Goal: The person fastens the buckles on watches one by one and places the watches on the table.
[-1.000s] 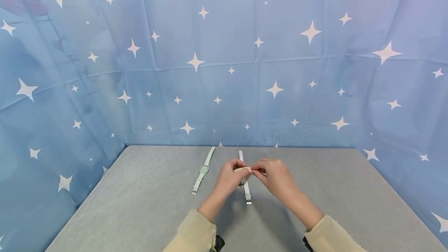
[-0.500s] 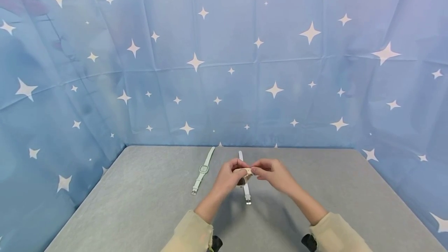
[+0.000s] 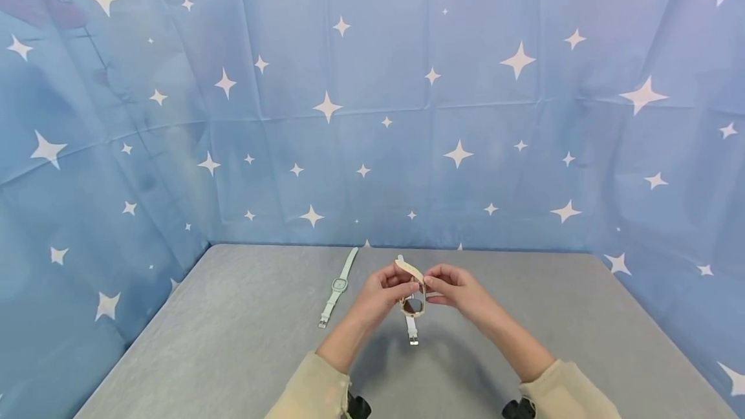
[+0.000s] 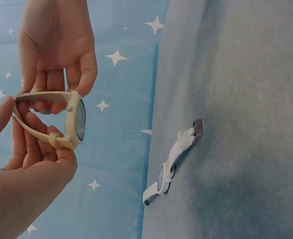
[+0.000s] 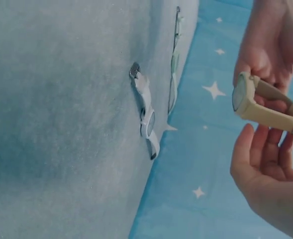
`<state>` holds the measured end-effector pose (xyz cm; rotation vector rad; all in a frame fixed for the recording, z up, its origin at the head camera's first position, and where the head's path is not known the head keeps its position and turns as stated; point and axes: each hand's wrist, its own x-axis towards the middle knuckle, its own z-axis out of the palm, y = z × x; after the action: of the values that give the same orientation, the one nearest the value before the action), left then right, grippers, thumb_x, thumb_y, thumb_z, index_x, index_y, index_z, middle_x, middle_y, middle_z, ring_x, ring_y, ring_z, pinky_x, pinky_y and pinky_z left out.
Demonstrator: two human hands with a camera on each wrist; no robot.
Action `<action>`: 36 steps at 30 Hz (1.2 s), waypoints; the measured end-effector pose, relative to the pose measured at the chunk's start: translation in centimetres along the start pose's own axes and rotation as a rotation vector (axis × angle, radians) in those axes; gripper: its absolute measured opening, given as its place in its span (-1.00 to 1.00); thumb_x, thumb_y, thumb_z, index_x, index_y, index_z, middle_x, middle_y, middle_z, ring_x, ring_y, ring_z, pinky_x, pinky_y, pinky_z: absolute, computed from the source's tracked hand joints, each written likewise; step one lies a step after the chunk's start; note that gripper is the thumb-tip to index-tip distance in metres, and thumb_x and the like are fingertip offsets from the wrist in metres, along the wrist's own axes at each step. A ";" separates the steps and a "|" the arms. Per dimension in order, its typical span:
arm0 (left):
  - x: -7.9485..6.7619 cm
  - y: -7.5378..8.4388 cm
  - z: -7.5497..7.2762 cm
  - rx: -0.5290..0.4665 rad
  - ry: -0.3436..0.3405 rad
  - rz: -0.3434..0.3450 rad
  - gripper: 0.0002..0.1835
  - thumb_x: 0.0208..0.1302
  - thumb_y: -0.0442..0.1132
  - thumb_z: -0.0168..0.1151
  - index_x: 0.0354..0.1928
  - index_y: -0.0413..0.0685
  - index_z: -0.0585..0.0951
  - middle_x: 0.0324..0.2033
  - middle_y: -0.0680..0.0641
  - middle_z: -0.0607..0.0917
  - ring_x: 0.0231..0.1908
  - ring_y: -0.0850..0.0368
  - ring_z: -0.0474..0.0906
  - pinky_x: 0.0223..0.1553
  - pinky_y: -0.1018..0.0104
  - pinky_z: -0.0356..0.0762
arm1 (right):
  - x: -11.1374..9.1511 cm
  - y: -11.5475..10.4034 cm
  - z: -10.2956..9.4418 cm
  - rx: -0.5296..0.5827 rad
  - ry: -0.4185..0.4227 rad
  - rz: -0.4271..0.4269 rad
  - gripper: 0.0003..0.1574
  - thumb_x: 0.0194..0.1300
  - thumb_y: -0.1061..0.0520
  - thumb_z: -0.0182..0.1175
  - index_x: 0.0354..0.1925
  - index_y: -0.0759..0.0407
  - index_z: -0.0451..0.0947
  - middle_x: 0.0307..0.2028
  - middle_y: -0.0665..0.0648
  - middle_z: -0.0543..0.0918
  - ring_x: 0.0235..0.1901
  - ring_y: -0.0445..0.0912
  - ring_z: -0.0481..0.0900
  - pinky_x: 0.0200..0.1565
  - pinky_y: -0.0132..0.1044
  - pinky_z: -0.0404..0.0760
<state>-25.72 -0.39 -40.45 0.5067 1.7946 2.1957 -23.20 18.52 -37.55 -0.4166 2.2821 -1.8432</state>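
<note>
A cream wristwatch (image 3: 413, 306) is held up above the table between both hands, its strap bent into a loop and its dark dial turned toward the head view. My left hand (image 3: 379, 291) grips the strap, thumb on top, with its fingers around the band in the left wrist view. My right hand (image 3: 460, 291) pinches the strap from the other side, near the end of the loop away from the watch case (image 5: 242, 94). Behind and below, a white wristwatch (image 3: 412, 330) lies flat on the table, partly hidden by the held one.
A pale green wristwatch (image 3: 339, 284) lies stretched out to the left on the grey table (image 3: 233, 341). A blue cloth (image 3: 372, 83) with white stars hangs along the back and sides. Dark wrist cameras (image 3: 518, 408) sit at both beige cuffs.
The cream watch has turned so more of its dial and strap loop shows. My right hand has shifted slightly right, its fingers still on the strap. The other watches lie where they were.
</note>
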 end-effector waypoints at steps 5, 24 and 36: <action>0.1 -0.1 -0.4 0.010 0.036 0.008 -0.83 0.30 -0.40 0.24 -0.10 -0.31 0.59 -0.35 0.22 0.70 -0.27 0.36 0.59 -0.21 0.46 0.50 | -0.1 -0.7 0.2 0.000 0.072 0.004 -0.54 0.47 0.06 0.14 0.09 0.44 0.46 -0.11 0.09 0.66 -0.10 -0.23 0.66 0.08 -0.18 0.67; -0.3 -0.1 -0.8 0.092 0.057 0.020 -0.68 0.30 -0.34 0.30 0.03 -0.40 0.63 -0.34 0.19 0.74 -0.35 0.36 0.59 -0.31 0.44 0.55 | 0.7 -2.1 2.0 -0.459 0.330 -0.415 -0.74 0.23 0.29 0.36 -0.09 0.11 0.70 -0.28 0.10 0.80 -0.31 -0.17 0.73 -0.21 -0.34 0.71; -0.4 0.1 -0.6 0.083 0.153 0.068 -0.70 0.25 -0.33 0.36 -0.02 -0.37 0.66 -0.21 0.02 0.81 -0.25 0.38 0.66 -0.23 0.49 0.55 | 0.3 -1.5 1.7 -0.523 0.382 -0.494 -0.71 0.20 0.30 0.38 -0.09 0.10 0.76 -0.15 0.07 0.80 -0.18 -0.08 0.77 -0.14 -0.39 0.70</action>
<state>-25.63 -1.06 -40.51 0.4344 1.9812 2.2683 -22.82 16.57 -36.46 -0.8269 3.1692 -1.5797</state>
